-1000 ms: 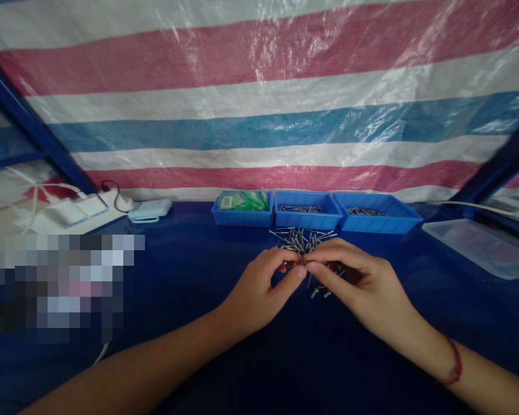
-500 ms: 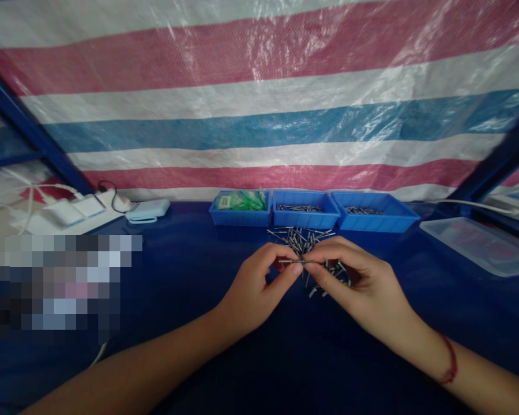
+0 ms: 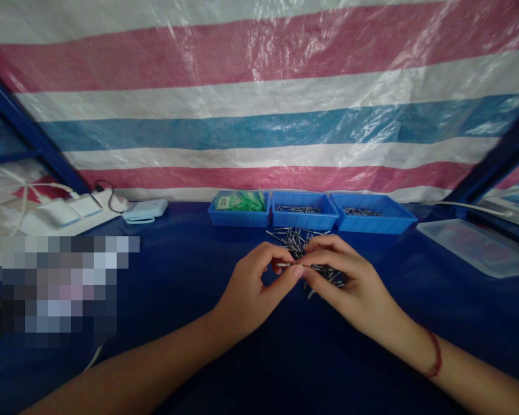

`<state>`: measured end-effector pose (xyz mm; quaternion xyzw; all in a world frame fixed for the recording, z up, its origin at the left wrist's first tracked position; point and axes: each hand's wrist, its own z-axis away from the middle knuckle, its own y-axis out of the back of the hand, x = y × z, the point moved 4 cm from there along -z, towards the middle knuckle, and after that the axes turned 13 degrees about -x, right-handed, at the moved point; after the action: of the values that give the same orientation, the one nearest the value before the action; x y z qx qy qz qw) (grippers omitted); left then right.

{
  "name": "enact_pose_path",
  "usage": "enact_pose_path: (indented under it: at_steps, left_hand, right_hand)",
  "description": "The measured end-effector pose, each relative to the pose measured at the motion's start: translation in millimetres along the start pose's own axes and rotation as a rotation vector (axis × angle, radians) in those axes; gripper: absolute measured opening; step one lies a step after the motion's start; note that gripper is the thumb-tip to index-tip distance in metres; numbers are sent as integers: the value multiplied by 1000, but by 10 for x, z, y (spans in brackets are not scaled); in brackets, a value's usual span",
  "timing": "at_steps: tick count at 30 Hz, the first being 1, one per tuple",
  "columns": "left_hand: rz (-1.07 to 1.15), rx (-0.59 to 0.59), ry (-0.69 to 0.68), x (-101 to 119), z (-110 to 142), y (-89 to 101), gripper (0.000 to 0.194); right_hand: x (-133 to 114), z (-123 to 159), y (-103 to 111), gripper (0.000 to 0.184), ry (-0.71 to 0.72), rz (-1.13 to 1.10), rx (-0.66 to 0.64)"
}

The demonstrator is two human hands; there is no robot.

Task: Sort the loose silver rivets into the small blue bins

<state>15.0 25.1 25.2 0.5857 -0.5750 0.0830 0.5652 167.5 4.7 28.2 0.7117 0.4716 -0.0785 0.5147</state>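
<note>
Between thumb and forefinger, my left hand (image 3: pixel 256 288) pinches a thin metal blind rivet (image 3: pixel 282 264), whose pale end sticks out to the left inside the curl of the fingers. The fingertips of my right hand (image 3: pixel 354 282) meet the left thumb and close on the rivet's other end, which they mostly hide. Just behind and below the hands lies a loose pile of blind rivets (image 3: pixel 292 242) on the dark blue table (image 3: pixel 177 265); my right hand covers part of it.
At the back stand a blue bin (image 3: pixel 237 218) with green packets and two more, a middle bin (image 3: pixel 305 220) and a right bin (image 3: pixel 376 225), holding rivets. A clear plastic lid (image 3: pixel 476 248) lies right. A power strip (image 3: pixel 75 213) and light-blue device (image 3: pixel 145 211) sit left.
My right hand has shifted slightly left and its fingers have closed further over the rivet. Less of the rivet shows now. The left hand has barely moved.
</note>
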Motion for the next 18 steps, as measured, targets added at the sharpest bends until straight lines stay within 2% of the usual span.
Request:
enact_pose_path:
  at_steps: [2, 5, 8, 9, 11, 15, 18]
  left_hand:
    - [7, 8, 40, -22, -2, -3, 8]
    - [-12, 28, 73, -58, -15, 10, 15]
    - [-92, 12, 85, -88, -43, 40, 12]
    - [-134, -1, 92, -102, -53, 52, 11]
    - [-236, -46, 113, -138, -70, 65, 10]
    - [-493, -191, 157, -231, -86, 31, 15]
    - [-629, -253, 169, -274, -87, -16, 23]
  right_hand:
    - [43, -23, 54, 10, 0, 22, 15]
    - [215, -65, 306, 11, -75, 140, 164]
    - [505, -77, 667, 17, -272, 336, 378]
    - [614, -72, 768, 19, -358, 403, 423]
    - [801, -66, 898, 21, -432, 472, 465]
    - [1013, -39, 898, 34, -509, 548, 466]
    - [947, -45, 765, 43, -458, 597, 433]
